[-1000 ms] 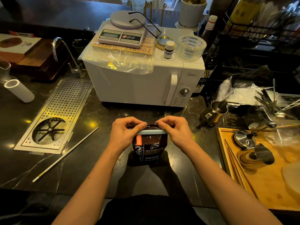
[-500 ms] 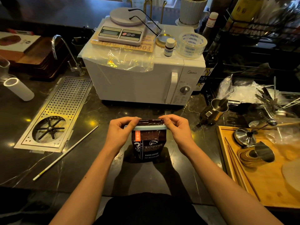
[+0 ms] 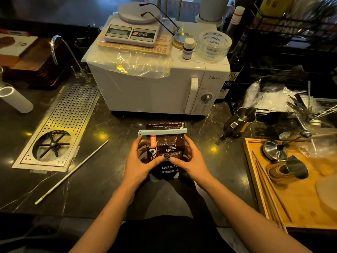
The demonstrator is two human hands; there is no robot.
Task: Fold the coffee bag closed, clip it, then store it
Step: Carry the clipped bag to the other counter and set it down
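A dark brown coffee bag (image 3: pixel 166 146) stands upright on the dark marble counter (image 3: pixel 102 179), in front of the white microwave. A pale blue clip (image 3: pixel 162 132) runs across its folded top, with a strip of the fold sticking up above it. My left hand (image 3: pixel 140 164) grips the bag's left side, thumb on the front label. My right hand (image 3: pixel 189 161) holds the right side the same way. Both thumbs nearly meet at the middle of the bag.
The white microwave (image 3: pixel 155 88) carries a kitchen scale (image 3: pixel 133 28), tape roll and small bottle. A perforated metal drain tray (image 3: pixel 58 128) lies left, with a long white stick (image 3: pixel 71 172) beside it. A steel pitcher (image 3: pixel 240 123) and a wooden tray (image 3: pixel 299 198) of tools sit right.
Both hands have dropped from the top of the bag, where they pressed the clip, to its sides. The clip now sits alone across the folded top.
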